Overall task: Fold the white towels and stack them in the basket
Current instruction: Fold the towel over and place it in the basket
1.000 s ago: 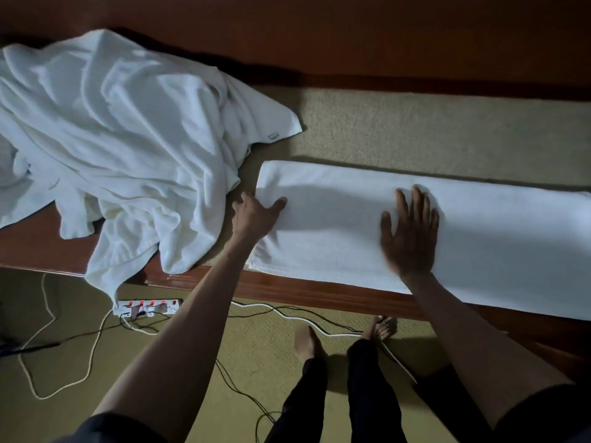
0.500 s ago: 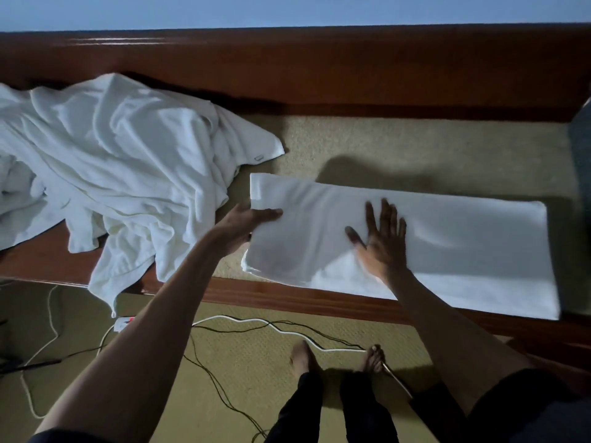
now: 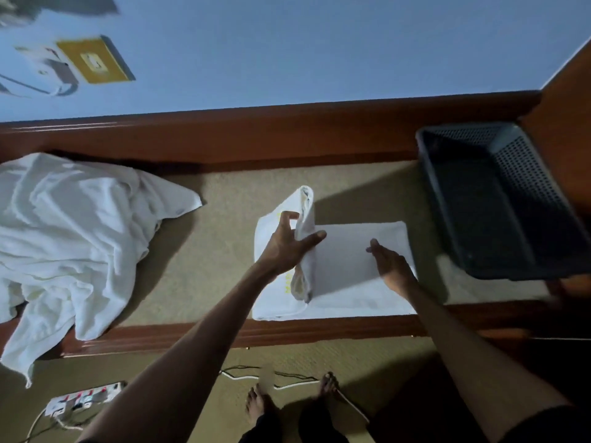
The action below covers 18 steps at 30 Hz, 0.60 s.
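Note:
A white towel (image 3: 348, 251) lies on the carpeted wooden platform (image 3: 224, 257), half folded over itself. My left hand (image 3: 287, 244) grips the towel's lifted left end, which stands up in a fold above the flat part. My right hand (image 3: 391, 266) rests flat on the towel's right half, fingers straight. A dark mesh basket (image 3: 518, 199) stands to the right of the towel, and nothing is seen in it. A pile of crumpled white towels (image 3: 73, 241) lies at the left of the platform.
A wooden back rail (image 3: 256, 132) runs behind the platform, under a blue wall. On the floor below lie a power strip (image 3: 83, 399) and cables. My bare feet (image 3: 287, 398) stand close to the platform's front edge.
My left hand has carried the towel's left end up and to the right, over the flat part. My right hand slid right. The view rose and brought the basket in.

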Tool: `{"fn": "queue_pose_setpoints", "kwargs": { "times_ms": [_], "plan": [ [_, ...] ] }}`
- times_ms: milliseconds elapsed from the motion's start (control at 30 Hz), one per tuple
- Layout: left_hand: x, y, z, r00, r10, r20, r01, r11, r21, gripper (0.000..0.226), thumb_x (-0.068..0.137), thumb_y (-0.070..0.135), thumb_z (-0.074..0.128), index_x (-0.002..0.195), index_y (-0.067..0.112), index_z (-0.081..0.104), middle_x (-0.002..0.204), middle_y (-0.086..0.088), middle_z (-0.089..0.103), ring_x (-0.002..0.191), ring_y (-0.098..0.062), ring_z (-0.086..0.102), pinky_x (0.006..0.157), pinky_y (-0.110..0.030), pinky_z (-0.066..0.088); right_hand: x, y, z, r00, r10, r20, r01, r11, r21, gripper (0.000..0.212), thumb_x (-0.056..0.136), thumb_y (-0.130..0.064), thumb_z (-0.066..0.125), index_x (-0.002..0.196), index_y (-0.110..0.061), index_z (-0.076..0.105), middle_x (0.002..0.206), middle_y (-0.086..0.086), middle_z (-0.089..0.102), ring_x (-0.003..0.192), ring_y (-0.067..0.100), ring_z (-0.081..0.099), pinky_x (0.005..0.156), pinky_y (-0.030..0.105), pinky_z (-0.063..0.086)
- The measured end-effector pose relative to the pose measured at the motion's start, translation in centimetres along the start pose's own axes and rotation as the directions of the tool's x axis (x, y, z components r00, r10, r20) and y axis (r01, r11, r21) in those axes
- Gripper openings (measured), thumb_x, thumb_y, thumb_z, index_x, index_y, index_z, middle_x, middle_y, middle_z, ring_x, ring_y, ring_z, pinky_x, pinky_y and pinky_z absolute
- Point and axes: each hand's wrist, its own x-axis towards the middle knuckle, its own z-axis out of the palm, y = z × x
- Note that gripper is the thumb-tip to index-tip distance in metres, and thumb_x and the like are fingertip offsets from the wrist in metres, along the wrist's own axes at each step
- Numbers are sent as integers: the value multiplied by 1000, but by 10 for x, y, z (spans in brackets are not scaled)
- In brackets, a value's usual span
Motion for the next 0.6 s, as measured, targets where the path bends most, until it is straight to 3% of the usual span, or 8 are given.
{"fn": "queue_pose_setpoints", "kwargs": {
  "times_ms": [67,133,233,400,467,533,600],
  "plan": [
    [9,4,36,1000,0,26,-1,1000,27,62,86,54,76,127,31,35,120,-8,69,97,-23,72,86,-47,62,-2,16,-22,992,125,22,-126,949,289,75,82,-79,56,110,-11,71,107,6,70,96,20,65,82,27,51],
    [19,7,70,999,-5,49,3,999,52,61,87,50,76,128,30,36,119,-9,69,98,-25,71,87,-47,61,-7,24,-39,986,163,29,-162,916,366,66,99,-63,41,109,-4,69,105,13,72,83,21,65,70,28,49],
    [31,12,120,998,-21,66,13,994,112,59,91,41,75,132,24,36,118,-9,67,97,-27,70,85,-46,61,-9,43,-49,980,199,21,-187,877,442,71,101,-66,23,107,-12,69,109,12,76,87,26,74,76,36,57],
    [51,11,183,993,-39,114,11,972,233,59,91,40,73,135,19,39,108,-12,69,95,-31,68,87,-46,58,1,57,-46,961,263,86,-264,780,568,83,96,-77,20,111,-13,70,107,12,76,92,27,74,87,43,58],
    [56,11,189,973,-77,218,43,987,157,51,95,35,70,136,19,46,95,-8,74,82,-28,73,80,-44,62,9,57,-42,956,292,-35,-216,780,587,80,94,-79,30,131,-18,64,133,9,66,117,25,65,105,45,50],
    [57,9,180,969,-82,232,44,986,163,37,98,31,66,131,18,57,87,-4,75,73,-24,75,71,-37,62,11,57,-38,956,265,-128,-152,817,556,66,102,-62,38,146,-14,51,148,9,52,138,26,48,118,43,36],
    [54,-2,160,986,-52,157,16,974,226,28,99,27,65,123,15,64,83,-2,75,68,-21,73,64,-30,57,10,59,-35,961,271,-46,-235,897,374,69,99,-61,47,138,-5,55,130,17,61,126,28,56,103,39,44]
  ]
}}
